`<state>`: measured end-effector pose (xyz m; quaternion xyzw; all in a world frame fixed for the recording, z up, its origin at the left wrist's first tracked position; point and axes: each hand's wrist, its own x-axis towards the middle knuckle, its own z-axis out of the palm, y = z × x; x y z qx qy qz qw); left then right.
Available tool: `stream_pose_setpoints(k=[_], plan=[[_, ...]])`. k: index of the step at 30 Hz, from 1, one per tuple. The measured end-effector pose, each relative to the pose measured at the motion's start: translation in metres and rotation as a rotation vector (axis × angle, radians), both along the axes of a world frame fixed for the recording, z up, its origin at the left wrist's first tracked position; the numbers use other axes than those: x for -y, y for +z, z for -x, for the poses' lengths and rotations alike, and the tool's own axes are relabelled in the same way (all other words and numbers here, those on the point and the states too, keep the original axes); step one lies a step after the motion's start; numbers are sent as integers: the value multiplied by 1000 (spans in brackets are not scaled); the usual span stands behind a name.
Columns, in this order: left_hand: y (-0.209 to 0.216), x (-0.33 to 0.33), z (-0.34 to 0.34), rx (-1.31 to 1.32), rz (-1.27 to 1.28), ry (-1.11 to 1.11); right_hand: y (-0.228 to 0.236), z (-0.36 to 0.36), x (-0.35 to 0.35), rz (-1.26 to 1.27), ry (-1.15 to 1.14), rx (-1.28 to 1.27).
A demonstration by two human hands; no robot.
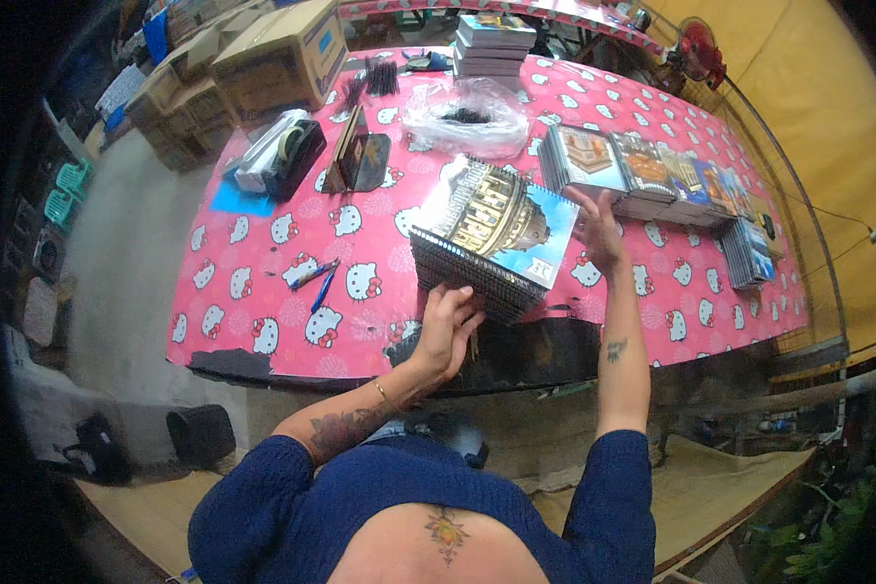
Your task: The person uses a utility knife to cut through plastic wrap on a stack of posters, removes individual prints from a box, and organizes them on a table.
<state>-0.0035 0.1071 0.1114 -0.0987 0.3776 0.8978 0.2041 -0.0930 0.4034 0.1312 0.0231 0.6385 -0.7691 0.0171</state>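
Note:
A stack of spiral-bound notebooks, with a domed building on the top cover, sits turned at an angle near the table's front edge. My left hand is closed against the stack's near side, where the black coils show; its fingertips are partly hidden low on the stack. Along the right edge of the stack, my right hand is open with its fingers stretched out. Whether it touches the covers is hard to tell. Left of the stack lie blue-handled pliers on the pink tablecloth.
More notebook stacks stand in a row at the right, and a book pile at the back. Behind my stack is a clear plastic bag. A black tape dispenser and cardboard boxes occupy the left.

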Motion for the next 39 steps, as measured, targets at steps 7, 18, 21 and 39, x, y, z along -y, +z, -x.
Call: stream_pose_setpoints(k=[7, 18, 21, 39], plan=[[-11, -4, 7, 261, -113, 114, -16, 24, 7, -101, 308, 152], [42, -53, -15, -103, 205, 304, -3, 24, -4, -238, 635, 125], [42, -64, -5, -161, 172, 256, -7, 30, -12, -178, 659, 108], [18, -31, 7, -29, 47, 246, 12, 0, 17, -442, 476, -49]])
